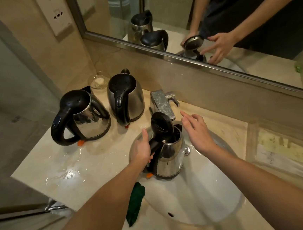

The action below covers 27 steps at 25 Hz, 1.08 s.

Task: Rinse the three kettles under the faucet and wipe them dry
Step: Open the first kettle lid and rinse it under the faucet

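A steel kettle [170, 155] with a black handle stands in the white sink [199, 193], its black lid tipped up open right below the chrome faucet [161, 104]. My left hand [141, 148] grips its handle. My right hand [197, 131] hovers beside the kettle's right side with fingers spread, holding nothing. Two more steel kettles with shut black lids stand on the wet counter to the left: one at the far left [82, 115], another nearer the wall [127, 96].
A dark green cloth [135, 200] hangs over the sink's front left rim. A small glass dish [99, 81] sits by the wall behind the kettles. A mirror [193, 10] runs along the back. Water pools on the beige counter [69, 168].
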Each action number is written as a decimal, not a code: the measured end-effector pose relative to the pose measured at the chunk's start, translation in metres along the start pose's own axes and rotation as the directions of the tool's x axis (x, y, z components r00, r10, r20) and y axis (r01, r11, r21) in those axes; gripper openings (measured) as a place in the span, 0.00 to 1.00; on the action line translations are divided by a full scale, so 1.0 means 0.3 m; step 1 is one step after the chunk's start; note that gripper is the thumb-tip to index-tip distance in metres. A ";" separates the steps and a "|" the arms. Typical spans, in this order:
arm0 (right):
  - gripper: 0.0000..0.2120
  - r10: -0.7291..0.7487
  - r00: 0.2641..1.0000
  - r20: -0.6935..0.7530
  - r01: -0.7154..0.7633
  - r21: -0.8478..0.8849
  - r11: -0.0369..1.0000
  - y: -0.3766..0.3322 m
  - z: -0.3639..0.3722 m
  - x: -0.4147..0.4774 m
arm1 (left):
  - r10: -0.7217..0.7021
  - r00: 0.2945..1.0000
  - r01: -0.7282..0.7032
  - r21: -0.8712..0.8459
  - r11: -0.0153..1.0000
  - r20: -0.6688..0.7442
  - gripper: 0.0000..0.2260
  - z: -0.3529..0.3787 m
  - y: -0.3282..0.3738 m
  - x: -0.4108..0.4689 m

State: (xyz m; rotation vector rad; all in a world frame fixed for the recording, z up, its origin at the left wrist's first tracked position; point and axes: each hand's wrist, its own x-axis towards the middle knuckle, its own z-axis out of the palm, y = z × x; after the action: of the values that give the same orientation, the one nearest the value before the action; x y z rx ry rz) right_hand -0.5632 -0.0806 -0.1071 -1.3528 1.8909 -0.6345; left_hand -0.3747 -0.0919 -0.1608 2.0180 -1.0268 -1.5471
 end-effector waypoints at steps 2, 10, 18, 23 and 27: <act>0.24 0.013 0.999 0.031 -0.012 -0.020 1.000 0.005 0.011 0.054 | 0.007 1.000 -0.007 -0.017 1.000 -0.014 0.36 0.002 0.004 0.013; 0.25 0.024 0.996 0.084 -0.018 -0.070 0.997 -0.023 0.017 0.216 | 0.009 1.000 -0.009 -0.043 0.999 -0.008 0.39 0.012 0.022 0.058; 0.26 0.018 0.993 0.114 0.001 -0.172 0.985 0.009 0.002 0.242 | 0.020 1.000 -0.020 -0.056 0.998 0.006 0.32 0.015 0.035 0.070; 0.26 0.070 0.992 0.106 -0.048 -0.198 0.979 -0.017 -0.020 0.239 | 0.037 0.999 -0.036 -0.052 0.998 0.013 0.31 0.020 0.041 0.076; 0.25 0.073 0.992 0.102 -0.049 -0.221 0.974 -0.020 -0.028 0.237 | 0.041 0.999 -0.040 -0.063 0.997 0.021 0.31 0.024 0.040 0.077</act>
State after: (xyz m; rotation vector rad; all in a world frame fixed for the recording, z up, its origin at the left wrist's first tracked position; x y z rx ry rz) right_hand -0.5801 -0.1498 -0.1163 -1.4283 1.9485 -0.3211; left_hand -0.3825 -0.1161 -0.1699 1.9310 -1.0089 -1.5647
